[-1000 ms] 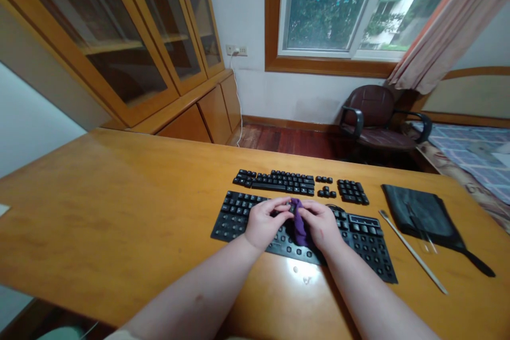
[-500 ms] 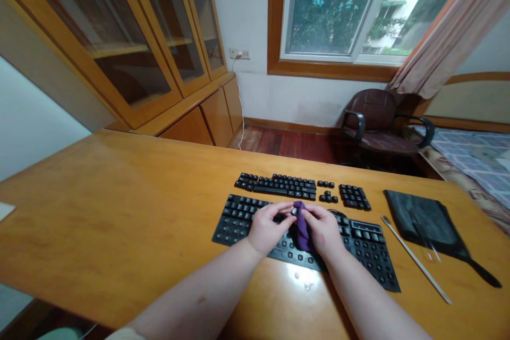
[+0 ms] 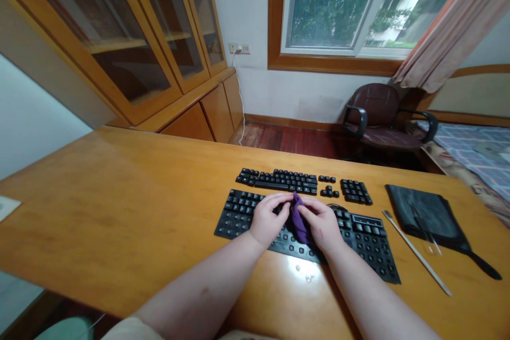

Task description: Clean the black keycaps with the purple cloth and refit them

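Note:
Over the middle of a black keyboard (image 3: 235,218), both hands meet at a crumpled purple cloth (image 3: 299,226). My right hand (image 3: 322,223) is closed on the cloth, which hangs down between the two hands. My left hand (image 3: 269,219) is pinched at the cloth's top edge, around a small piece that looks like a keycap; the fingers and cloth hide it now. Much of the keyboard's lower part shows bare key posts, while keycaps remain along its upper rows. Behind it, loose black keycaps (image 3: 285,181) lie in keyboard order.
Right of the keyboard lie a thin pale stick-like brush (image 3: 418,253), a dark pouch (image 3: 424,215) and a wire tool (image 3: 425,231) on the pouch. Small wet-looking spots (image 3: 308,278) mark the wooden desk (image 3: 131,212). An office chair (image 3: 376,111) stands beyond the desk.
The small piece that showed between my left fingertips is now covered by the purple cloth. My hands have drawn slightly closer together at the cloth's top. The view has shifted a little.

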Demonstrator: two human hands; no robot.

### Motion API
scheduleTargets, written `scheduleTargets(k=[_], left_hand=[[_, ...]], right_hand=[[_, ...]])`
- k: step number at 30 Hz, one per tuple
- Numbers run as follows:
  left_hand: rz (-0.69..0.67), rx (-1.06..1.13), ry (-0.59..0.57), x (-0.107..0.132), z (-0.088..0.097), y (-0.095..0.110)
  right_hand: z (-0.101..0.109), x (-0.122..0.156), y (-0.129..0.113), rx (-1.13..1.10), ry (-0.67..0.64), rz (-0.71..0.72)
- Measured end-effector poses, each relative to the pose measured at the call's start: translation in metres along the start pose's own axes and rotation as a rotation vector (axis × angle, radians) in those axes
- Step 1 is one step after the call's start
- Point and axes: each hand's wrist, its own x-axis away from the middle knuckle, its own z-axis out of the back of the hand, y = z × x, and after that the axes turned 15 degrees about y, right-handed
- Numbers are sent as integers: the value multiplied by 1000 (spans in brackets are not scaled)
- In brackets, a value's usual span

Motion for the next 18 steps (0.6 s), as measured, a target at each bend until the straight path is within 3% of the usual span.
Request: scheduleTargets(k=[7, 11, 14, 18], left_hand=[[107, 122, 0, -2, -2, -4], [262, 280, -5, 0, -6, -6], [392, 377, -34, 2, -9, -7], [456, 381, -14, 3, -10, -6]], right_hand=[[0, 1, -3, -27, -4, -14], [1, 1, -4, -26, 50, -77], [1, 0, -6, 9, -26, 20], [1, -1, -7, 29, -71, 69]])
